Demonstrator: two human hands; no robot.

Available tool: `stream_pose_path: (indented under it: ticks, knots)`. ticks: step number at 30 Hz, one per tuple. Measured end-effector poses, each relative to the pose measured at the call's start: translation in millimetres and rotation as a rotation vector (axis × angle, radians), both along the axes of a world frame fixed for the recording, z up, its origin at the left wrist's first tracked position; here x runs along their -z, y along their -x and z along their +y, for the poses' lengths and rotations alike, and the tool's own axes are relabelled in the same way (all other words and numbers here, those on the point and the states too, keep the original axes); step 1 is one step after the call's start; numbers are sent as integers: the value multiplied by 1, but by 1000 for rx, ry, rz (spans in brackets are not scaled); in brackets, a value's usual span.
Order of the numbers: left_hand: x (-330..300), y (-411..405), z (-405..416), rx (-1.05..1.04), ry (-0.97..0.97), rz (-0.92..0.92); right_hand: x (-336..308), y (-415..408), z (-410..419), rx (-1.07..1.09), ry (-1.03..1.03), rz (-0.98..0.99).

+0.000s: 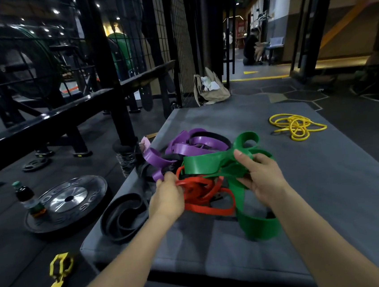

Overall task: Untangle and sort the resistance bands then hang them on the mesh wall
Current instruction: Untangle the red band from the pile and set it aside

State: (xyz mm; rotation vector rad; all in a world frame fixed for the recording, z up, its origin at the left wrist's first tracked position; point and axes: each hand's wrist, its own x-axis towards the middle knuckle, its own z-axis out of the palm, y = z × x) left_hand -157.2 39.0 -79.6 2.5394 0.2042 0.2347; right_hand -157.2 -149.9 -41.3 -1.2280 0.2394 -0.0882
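Both my hands are in the band pile on the grey mat [328,187]. Left hand [167,199]: fingers curled in, pinching a red band [203,195] at its left loop, knuckles up. Right hand [263,177]: thumb on top, fingers underneath, gripping the wide green band [209,163] where it bunches; the fingertips are hidden under the band.

The green band loops above my right hand and trails down to a fold near the mat's front [260,226]. The red bands lie tangled between my hands, partly under the green one. Purple bands [184,147] are heaped just behind, mixed with black ones. A separate black band [123,217] lies coiled at the mat's left edge. Yellow bands [296,126] sit alone, well apart at far right.

The mesh wall [160,29] stands beyond the mat, far left. On the floor to the left: a weight plate [68,200] with a bottle [27,197] standing on it, and a yellow clip [60,269].
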Motion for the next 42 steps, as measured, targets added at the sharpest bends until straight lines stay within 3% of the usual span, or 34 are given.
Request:
stream_pose_path:
  ticks: [5,10,15,21,29,31,34,37,42]
  knots:
    - [-31,0,22,-33,505,-56,3,-1,-3,67,223,-43]
    - [-82,1,42,-149,526,-263,-6,-4,-13,253,650,-2]
    - [-113,9,72,-260,681,-424,-21,11,-24,321,775,31]
    - [-106,35,60,-162,848,-333,-21,43,-7,227,1012,-17]
    - [-111,61,59,-120,1176,-274,-4,69,4,-169,1400,108]
    - [-110,66,63,-146,1181,-262,-6,71,8,-159,1486,97]
    - [-111,73,65,-141,1190,-259,-14,70,22,-75,1615,-89]
    - [-115,76,63,-104,1253,-267,-19,60,47,-165,1616,-276]
    - [-113,76,68,-79,1236,-223,-11,40,77,-357,1532,-243]
